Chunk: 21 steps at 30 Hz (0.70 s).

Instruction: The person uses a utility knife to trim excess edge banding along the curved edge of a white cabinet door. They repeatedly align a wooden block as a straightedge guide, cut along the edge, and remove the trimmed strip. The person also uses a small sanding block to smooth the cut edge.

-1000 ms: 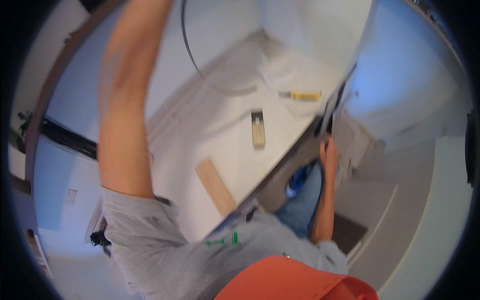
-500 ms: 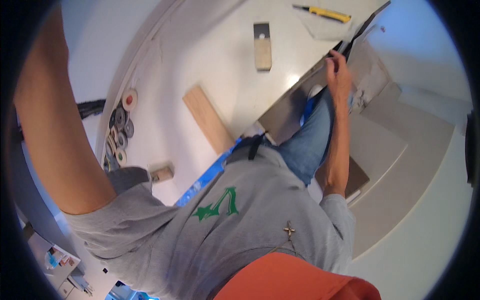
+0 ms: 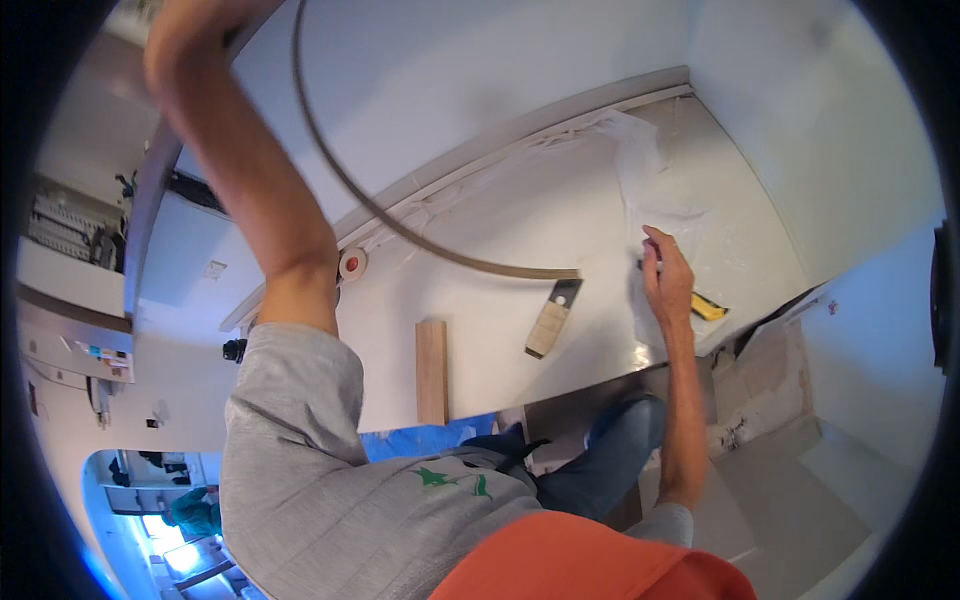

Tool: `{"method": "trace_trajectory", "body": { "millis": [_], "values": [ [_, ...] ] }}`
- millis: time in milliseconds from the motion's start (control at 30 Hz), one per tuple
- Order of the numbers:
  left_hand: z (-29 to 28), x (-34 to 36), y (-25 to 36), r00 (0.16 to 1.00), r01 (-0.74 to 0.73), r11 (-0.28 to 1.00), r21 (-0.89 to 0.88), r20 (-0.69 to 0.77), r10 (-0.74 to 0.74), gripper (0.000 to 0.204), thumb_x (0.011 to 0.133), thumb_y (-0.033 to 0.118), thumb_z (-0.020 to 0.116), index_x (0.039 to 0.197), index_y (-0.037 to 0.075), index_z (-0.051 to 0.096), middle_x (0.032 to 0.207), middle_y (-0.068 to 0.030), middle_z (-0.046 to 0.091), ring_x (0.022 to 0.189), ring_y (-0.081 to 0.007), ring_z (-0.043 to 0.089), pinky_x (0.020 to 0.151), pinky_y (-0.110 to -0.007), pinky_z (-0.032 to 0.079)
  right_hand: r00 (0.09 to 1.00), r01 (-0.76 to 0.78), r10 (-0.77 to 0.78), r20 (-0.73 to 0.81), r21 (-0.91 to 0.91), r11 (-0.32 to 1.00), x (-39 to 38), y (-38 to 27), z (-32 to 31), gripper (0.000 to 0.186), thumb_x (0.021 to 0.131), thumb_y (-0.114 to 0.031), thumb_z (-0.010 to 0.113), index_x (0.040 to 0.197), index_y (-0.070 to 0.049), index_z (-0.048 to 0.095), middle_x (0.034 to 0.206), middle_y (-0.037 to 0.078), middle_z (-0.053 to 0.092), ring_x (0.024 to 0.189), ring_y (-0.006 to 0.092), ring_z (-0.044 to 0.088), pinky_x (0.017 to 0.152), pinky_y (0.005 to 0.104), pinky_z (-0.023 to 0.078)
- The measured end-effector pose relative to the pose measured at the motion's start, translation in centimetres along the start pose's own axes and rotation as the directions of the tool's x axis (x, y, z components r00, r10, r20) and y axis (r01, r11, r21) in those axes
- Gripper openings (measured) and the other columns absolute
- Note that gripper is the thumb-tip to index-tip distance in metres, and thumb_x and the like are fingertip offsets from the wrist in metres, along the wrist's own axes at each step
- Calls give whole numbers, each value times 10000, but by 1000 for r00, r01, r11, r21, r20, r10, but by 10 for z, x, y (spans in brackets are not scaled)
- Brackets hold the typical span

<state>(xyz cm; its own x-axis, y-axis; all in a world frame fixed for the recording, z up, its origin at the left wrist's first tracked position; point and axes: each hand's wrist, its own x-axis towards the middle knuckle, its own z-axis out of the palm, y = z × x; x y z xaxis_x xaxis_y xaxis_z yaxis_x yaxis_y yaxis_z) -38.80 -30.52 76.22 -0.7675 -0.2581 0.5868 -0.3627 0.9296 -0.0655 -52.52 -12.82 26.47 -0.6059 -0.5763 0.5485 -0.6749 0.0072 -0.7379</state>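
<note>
1. Our left arm (image 3: 265,190) reaches up past the upper edge; that hand is out of sight, so we cannot tell its grip.
2. Our right hand (image 3: 668,285), fingers curled, is over the yellow knife (image 3: 709,306), hiding its middle; we cannot tell whether we grip it.
3. A curved grey-brown strip (image 3: 385,215) sweeps down over the tabletop (image 3: 490,335), its end at the dark end of a wooden-bodied tool (image 3: 548,328).
4. Left of that, we have a wooden block (image 3: 432,375) and, farther back, a roll (image 3: 352,264).
</note>
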Motion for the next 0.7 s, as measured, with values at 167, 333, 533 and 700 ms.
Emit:
{"method": "trace_trajectory", "body": {
  "millis": [167,333,533,700],
  "values": [
    [-6,-3,-17,940,220,963,-156,298,-166,786,885,610,670,1439,62,564,1358,-248,625,1228,-365,631,1050,-505,497,962,-263,257,92,64,963,-8,5,-45,242,1013,-96,574,1236,-44,653,1018,182,698,852,348,684,783,422,540],
    [-2,-2,-20,959,117,843,-524,280,41,741,923,524,647,1465,28,551,1443,-169,590,1327,-294,557,1151,-407,386,783,-563,573,242,-114,818,-103,-19,-120,301,1030,-159,556,1288,-15,611,997,182,702,831,331,687,767,408,540],
    [-4,5,-20,950,231,829,-510,303,-78,619,948,507,656,1368,54,638,1433,-193,604,1349,-365,546,1128,-516,434,516,-774,781,352,-199,601,-188,-60,-182,363,995,-131,560,1339,-15,579,974,138,681,813,261,681,758,395,536],
    [12,2,-33,959,275,618,-736,260,-117,558,939,451,656,1352,76,637,1357,-176,655,1245,-352,622,1104,-494,435,482,-703,739,471,-294,647,-142,-64,-176,366,992,-136,559,1333,-4,570,978,175,669,774,268,664,756,383,532]
  ]
}}
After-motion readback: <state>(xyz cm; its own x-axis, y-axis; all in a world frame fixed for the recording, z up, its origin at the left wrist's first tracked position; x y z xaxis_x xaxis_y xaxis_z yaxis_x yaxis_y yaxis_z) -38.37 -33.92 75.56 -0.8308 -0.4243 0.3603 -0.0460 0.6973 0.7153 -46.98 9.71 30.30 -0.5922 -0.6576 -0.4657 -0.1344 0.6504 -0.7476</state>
